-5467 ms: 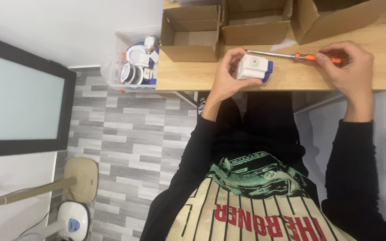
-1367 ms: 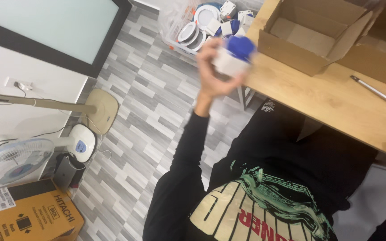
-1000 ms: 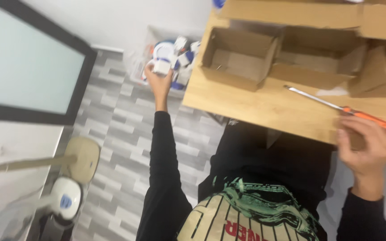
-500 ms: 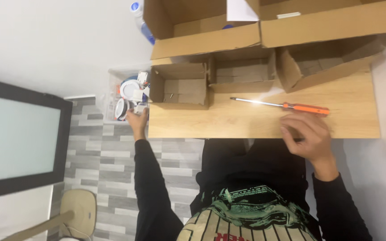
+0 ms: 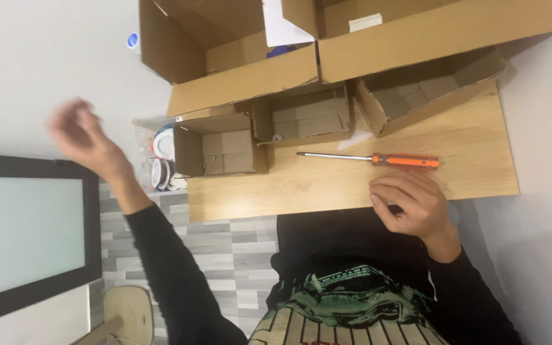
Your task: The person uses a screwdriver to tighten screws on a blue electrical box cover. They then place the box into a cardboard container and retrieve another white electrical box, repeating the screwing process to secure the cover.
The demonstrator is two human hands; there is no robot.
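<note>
My left hand [image 5: 81, 137] is raised out to the left, away from the wooden table [image 5: 327, 188], blurred, with fingers loosely curled and nothing in it. My right hand [image 5: 410, 204] rests at the table's near edge, fingers bent, holding nothing. Just beyond it lies a screwdriver [image 5: 378, 159] with an orange handle and its metal shaft pointing left. A clear bin [image 5: 161, 160] of white and blue devices stands on the floor beside the table's left end, to the right of my left hand.
Several open cardboard boxes crowd the table's far side: a small one [image 5: 218, 150] at the left, one [image 5: 308, 118] in the middle, one [image 5: 423, 96] at the right, larger ones behind. A dark-framed panel [image 5: 27, 236] leans at the left. A chair seat [image 5: 126, 313] shows below.
My left hand carried the white and blue device off the table to the bin at the left, let it go, and has swung up empty. My right hand left the screwdriver on the table.
</note>
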